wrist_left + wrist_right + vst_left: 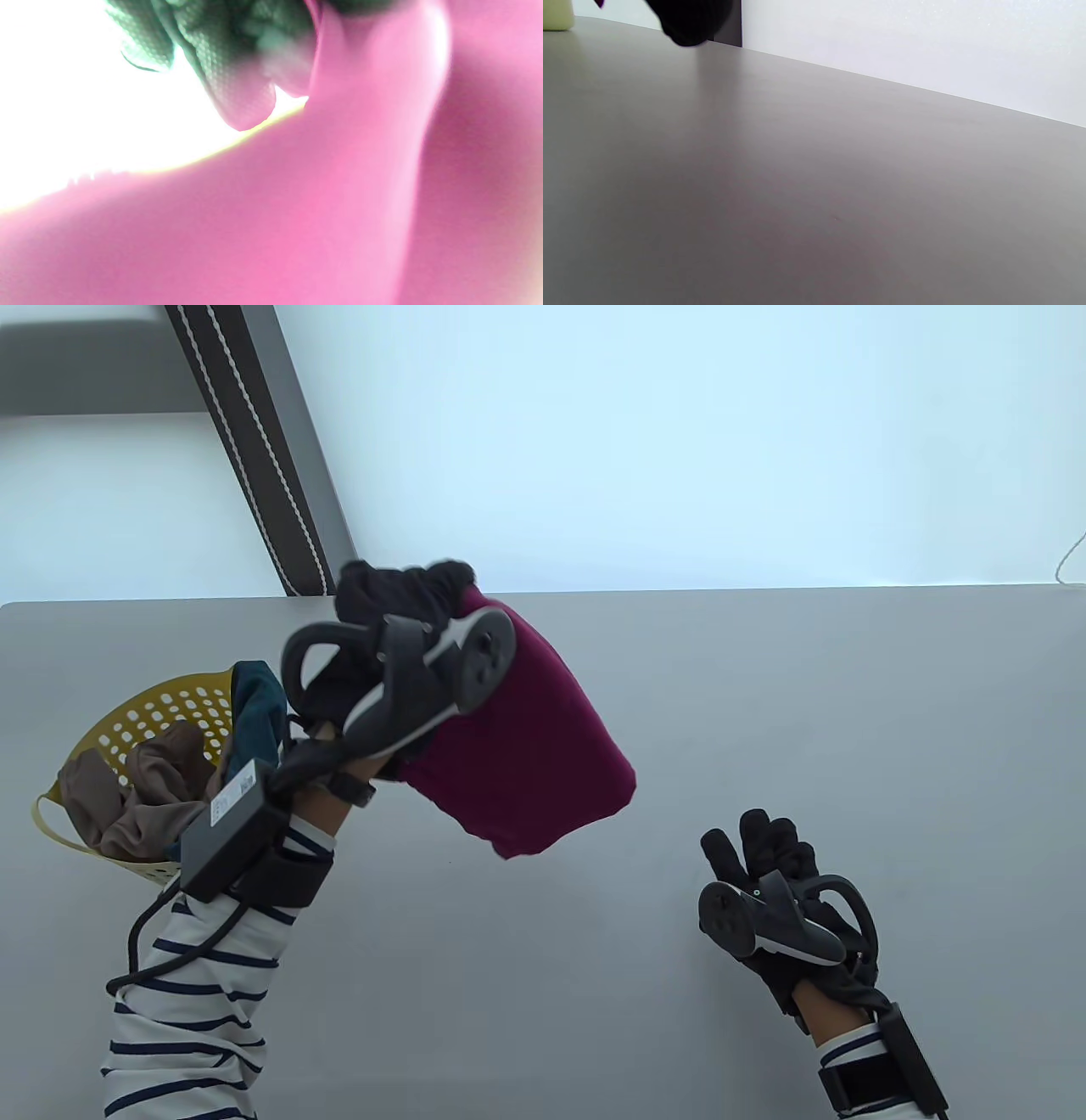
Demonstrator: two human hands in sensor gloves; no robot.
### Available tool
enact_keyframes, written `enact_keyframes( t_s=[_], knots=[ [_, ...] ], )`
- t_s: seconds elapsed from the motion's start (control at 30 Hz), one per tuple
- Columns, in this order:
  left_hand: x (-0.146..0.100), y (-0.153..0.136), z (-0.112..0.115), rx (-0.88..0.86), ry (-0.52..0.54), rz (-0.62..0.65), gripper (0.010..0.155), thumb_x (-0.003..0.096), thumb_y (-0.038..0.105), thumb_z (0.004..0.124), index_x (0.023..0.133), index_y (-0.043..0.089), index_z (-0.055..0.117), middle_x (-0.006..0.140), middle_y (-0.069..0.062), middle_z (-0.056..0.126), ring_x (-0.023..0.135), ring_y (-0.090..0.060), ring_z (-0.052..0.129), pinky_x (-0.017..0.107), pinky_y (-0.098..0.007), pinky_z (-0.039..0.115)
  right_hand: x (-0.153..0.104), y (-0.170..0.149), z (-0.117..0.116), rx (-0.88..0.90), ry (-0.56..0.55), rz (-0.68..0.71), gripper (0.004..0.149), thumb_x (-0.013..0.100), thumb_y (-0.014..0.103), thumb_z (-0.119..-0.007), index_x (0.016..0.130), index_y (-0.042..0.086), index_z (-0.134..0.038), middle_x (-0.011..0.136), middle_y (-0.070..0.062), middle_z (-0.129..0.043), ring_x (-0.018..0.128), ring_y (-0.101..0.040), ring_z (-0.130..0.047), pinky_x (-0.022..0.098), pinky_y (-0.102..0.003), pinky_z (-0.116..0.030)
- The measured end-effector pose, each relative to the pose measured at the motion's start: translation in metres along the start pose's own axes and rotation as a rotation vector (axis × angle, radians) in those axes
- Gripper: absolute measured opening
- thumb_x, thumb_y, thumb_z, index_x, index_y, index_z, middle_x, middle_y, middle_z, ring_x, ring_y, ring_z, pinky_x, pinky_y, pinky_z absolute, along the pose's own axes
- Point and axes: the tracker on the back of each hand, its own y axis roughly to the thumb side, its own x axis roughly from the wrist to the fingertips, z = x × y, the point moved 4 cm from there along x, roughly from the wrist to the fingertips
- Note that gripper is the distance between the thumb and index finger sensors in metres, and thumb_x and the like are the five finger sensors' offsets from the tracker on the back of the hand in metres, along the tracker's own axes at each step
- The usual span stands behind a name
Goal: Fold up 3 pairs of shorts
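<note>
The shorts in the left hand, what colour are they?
Magenta shorts, gripped by the left hand; the table view shows it best.

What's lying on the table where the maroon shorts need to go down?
Nothing visible: the table beneath the maroon shorts gripped by the left hand looks bare. The right hand hovers apart, and the basket sits left.

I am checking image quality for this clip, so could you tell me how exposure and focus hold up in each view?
Table view: evenly lit and sharp, the maroon shorts in the left hand clear. Left wrist view: background blown out white, shorts close, blurred and washed pink. Right wrist view: soft focus on the grey table, no glare.
</note>
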Motion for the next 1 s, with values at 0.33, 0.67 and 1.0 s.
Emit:
enact_keyframes(
  t_s=[0.33,0.67,1.0],
  knots=[
    [0.016,0.031,0.110,0.072,-0.364,0.047,0.066,0.0450,0.061,0.061,0.102,0.027,0.061,0.103,-0.006,0.087,0.089,-0.032,0.098,0.073,-0.061,0.069,-0.004,-0.014,0.018,0.026,-0.161,-0.119,0.086,0.049,0.050,-0.057,0.102,0.004,-0.008,0.097,-0.040,-0.009,0.088,-0.064,-0.033,0.061,-0.068,-0.039],
    [0.025,0.052,0.327,-0.112,-1.062,-0.152,0.108,0.0383,0.070,0.053,0.110,-0.001,0.014,0.109,-0.054,0.017,0.101,-0.066,0.052,0.068,-0.079,0.046,-0.002,-0.016,0.011,0.011,-0.097,-0.132,0.085,0.049,0.050,-0.058,0.102,0.003,-0.010,0.097,-0.041,-0.010,0.088,-0.065,-0.033,0.060,-0.068,-0.040],
    [0.062,0.077,0.257,-0.098,-0.309,-0.172,0.054,0.0412,0.051,0.073,0.088,0.037,0.049,0.115,-0.017,0.058,0.102,-0.042,0.077,0.071,-0.066,0.061,-0.003,-0.019,0.014,0.021,-0.105,-0.146,0.084,0.049,0.049,-0.058,0.103,0.003,-0.011,0.097,-0.041,-0.011,0.087,-0.065,-0.034,0.060,-0.068,-0.041]
  ],
)
